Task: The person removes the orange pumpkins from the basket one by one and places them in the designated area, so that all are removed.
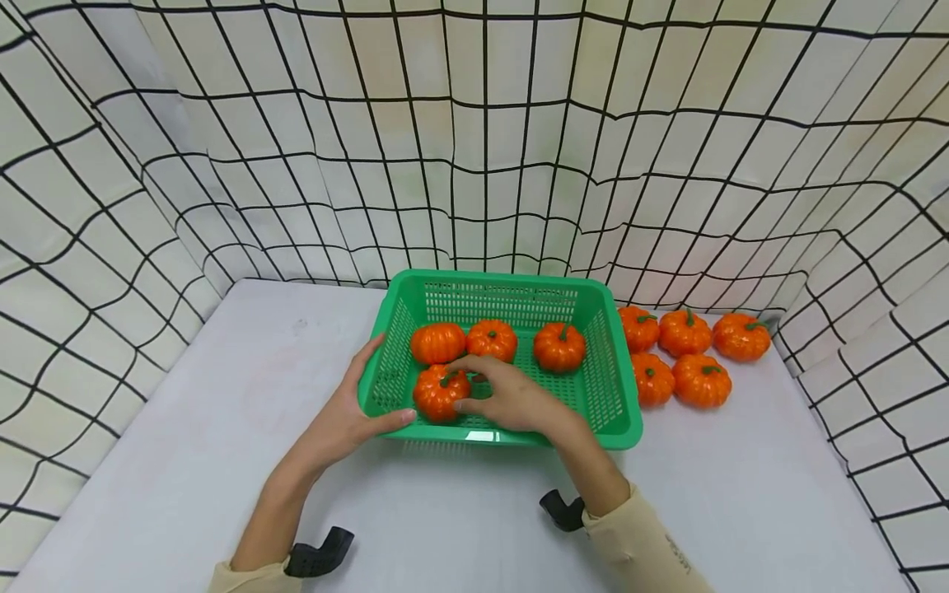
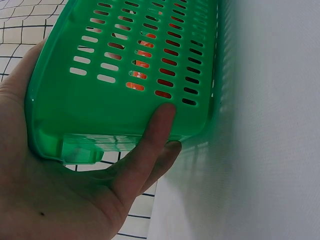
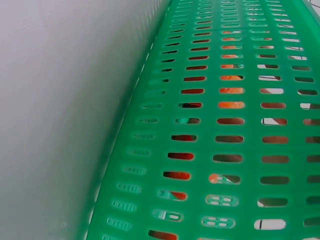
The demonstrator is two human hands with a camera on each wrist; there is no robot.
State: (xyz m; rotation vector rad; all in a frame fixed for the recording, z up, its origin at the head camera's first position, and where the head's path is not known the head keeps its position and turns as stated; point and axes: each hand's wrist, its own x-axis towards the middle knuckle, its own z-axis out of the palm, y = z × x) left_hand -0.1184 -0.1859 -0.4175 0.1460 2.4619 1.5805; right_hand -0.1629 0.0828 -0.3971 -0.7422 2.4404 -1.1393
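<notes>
Right hand (image 1: 511, 399) is down inside the green basket (image 1: 621, 412), fingers curled around a small orange pumpkin (image 1: 437, 394) at the basket's near-left corner. Left hand (image 1: 348, 416) cups that same corner from outside, thumb pressed along the basket's near wall and fingers wrapped round its left side. Three more pumpkins (image 1: 492, 339) sit in a row along the basket's far side. Five loose pumpkins (image 1: 685, 354) cluster on the table (image 1: 222, 428) just right of the basket
</notes>
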